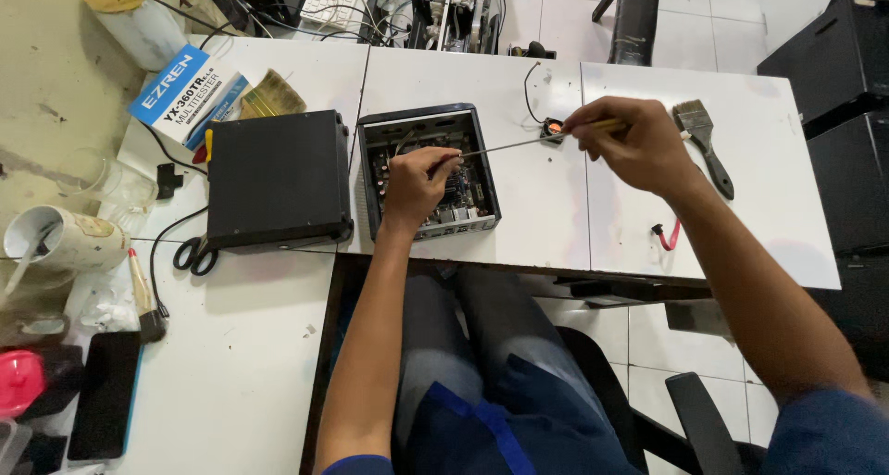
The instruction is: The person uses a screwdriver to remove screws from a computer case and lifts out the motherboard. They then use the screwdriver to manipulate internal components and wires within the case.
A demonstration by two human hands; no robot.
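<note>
Nearest to where I stood, the seated person's knees filled the gap under the white worktop (556, 225), with both forearms stretched out over it. Just past the front edge sat a small open computer case (428, 171), its lid off and its circuit board showing. The left hand (415, 186) rested inside that case, its fingers curled together over the board; whether they pinched anything I could not tell. The right hand (630, 143) hovered to the right of the case, its fingers clamped on the yellow handle of a long screwdriver (519, 143) whose thin shaft lay nearly level, with its tip reaching toward the left hand's fingertips above the case.

Left of the open case lay a closed black box (278, 179), with black-handled scissors (194, 254) at its near corner. A red cable (669, 236) curled near the right forearm. Farther back, a small fan (553, 127) sat just beside the screwdriver, a paintbrush (704, 142) lay to the right, and a blue and white carton (188, 93) rested at the far left.
</note>
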